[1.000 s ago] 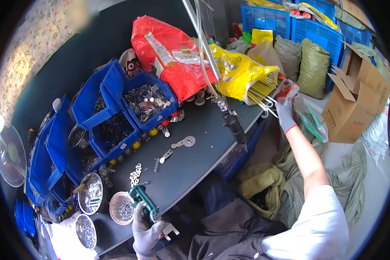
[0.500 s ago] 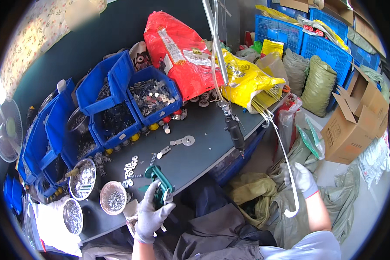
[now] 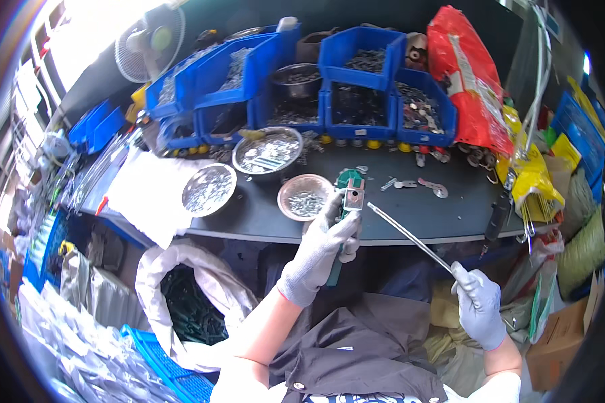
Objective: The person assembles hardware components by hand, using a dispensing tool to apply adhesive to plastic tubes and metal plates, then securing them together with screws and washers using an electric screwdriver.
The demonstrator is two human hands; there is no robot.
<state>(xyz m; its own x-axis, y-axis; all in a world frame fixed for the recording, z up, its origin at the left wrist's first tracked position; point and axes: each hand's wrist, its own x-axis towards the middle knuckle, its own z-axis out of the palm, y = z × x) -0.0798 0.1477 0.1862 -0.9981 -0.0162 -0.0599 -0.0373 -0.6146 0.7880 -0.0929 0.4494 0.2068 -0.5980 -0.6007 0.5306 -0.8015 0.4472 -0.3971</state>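
Observation:
My left hand (image 3: pixel 316 252), in a pale grey work glove, is closed around a green tool-like part (image 3: pixel 348 178) at the front edge of the bench. A silvery metal block with a dark hole shows on this part, facing me. My right hand (image 3: pixel 480 305), gloved too, grips one end of a thin straight metal rod (image 3: pixel 410 235). The rod slants up and left, its free tip just right of the metal block and apart from it. The end inside my right hand is hidden.
Bowls of small metal parts (image 3: pixel 208 191) stand on the bench, with blue bins (image 3: pixel 359 111) behind. Loose flat metal pieces (image 3: pixel 433 188) lie right of the green part. A power screwdriver (image 3: pixel 497 218) hangs at right. Below left is an open white sack (image 3: pixel 151 282) of dark green parts.
The view has swung left. My right hand has brought the rod from beside the bench over toward the green part. My left hand has raised and turned that part.

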